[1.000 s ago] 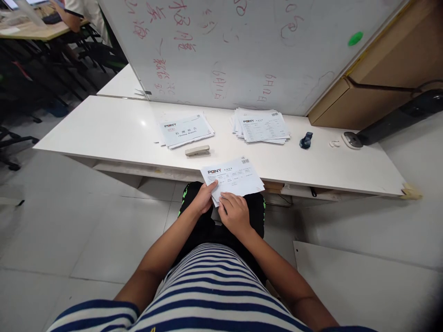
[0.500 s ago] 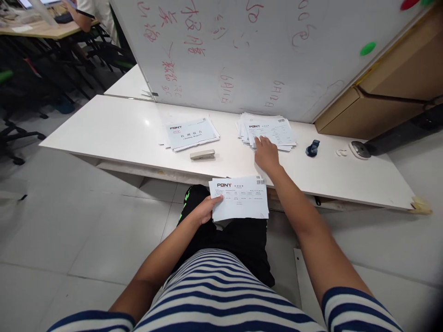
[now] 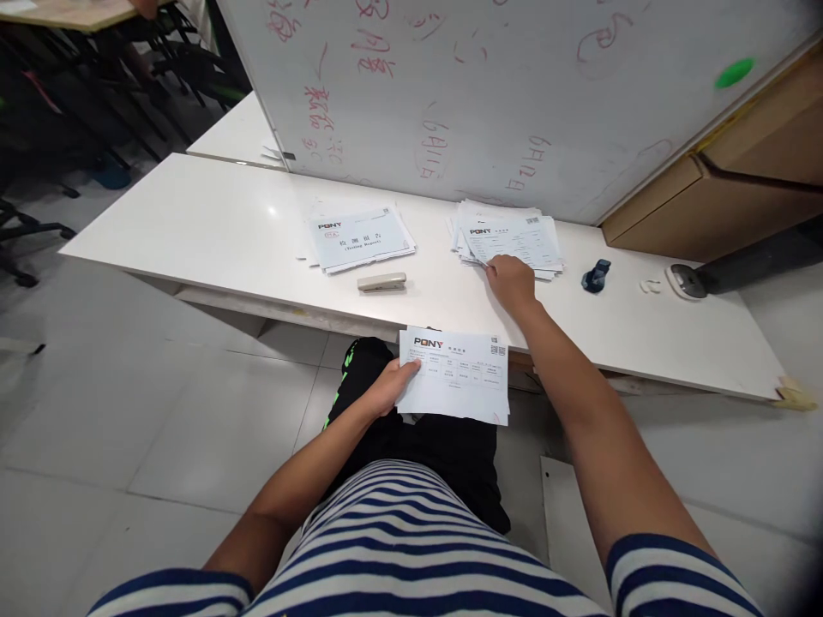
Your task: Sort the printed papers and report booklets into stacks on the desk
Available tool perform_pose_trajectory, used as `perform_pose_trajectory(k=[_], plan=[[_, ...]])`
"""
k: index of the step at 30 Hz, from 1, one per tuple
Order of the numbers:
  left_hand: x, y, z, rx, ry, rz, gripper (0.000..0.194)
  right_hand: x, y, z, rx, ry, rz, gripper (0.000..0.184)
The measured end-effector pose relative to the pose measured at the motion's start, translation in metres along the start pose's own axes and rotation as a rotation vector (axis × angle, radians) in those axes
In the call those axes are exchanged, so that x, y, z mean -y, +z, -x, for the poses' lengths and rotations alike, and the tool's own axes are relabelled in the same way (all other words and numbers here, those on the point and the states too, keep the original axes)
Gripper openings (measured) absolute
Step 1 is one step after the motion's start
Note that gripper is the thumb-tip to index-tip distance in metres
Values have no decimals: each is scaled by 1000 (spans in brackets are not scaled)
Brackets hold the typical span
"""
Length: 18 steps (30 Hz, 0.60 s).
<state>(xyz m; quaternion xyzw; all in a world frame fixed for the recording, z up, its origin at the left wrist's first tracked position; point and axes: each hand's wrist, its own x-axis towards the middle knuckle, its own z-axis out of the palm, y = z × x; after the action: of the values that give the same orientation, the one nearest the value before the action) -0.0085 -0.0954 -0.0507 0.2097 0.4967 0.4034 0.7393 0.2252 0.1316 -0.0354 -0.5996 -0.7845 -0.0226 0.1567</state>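
Note:
My left hand (image 3: 393,386) grips a few printed sheets (image 3: 453,387) by their left edge, thumb on top, over my lap. At the near left corner of the right-hand paper stack (image 3: 524,248), my right hand (image 3: 513,283) pinches the top sheet, whose corner lifts and bends a little. The fingertips are partly hidden behind the hand. To the left lies another stack of printed reports (image 3: 363,240), its top page a cover page. A beige stapler (image 3: 381,282) rests on the table just in front of that stack.
The white table (image 3: 212,231) runs across, with a whiteboard (image 3: 386,103) standing behind it. On the right are a dark blue object (image 3: 596,276), a small white piece (image 3: 649,286), a rounded grey-and-white device (image 3: 685,281) and cardboard boxes (image 3: 662,201).
My right hand has left the held sheets, reached to the right-hand stack and closed on its top sheet's corner. My left hand has kept its sheets and drawn them slightly nearer.

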Motion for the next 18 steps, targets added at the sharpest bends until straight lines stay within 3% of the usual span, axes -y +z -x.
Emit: perform_pose_trajectory(k=[5,7,9,11,13,15,18], plan=[[-8,3,-5,15,52,31,33,-1,-1,-6,-23,298,-335,25],[-13,6,-8,28,71,57,33,-1,-10,-6,-80,318,-421,28],[-20,9,-9,27,78,73,32,4,-26,3,-221,291,-438,32],[-27,12,-10,19,74,91,34,20,-46,26,-397,226,-409,37],[-31,16,-10,24,75,118,37,45,-64,63,-483,153,-391,38],[-31,19,-11,38,88,155,40,75,-74,109,-427,84,-350,35],[-26,23,-13,59,118,221,44,115,-69,170,-242,42,-269,30]])
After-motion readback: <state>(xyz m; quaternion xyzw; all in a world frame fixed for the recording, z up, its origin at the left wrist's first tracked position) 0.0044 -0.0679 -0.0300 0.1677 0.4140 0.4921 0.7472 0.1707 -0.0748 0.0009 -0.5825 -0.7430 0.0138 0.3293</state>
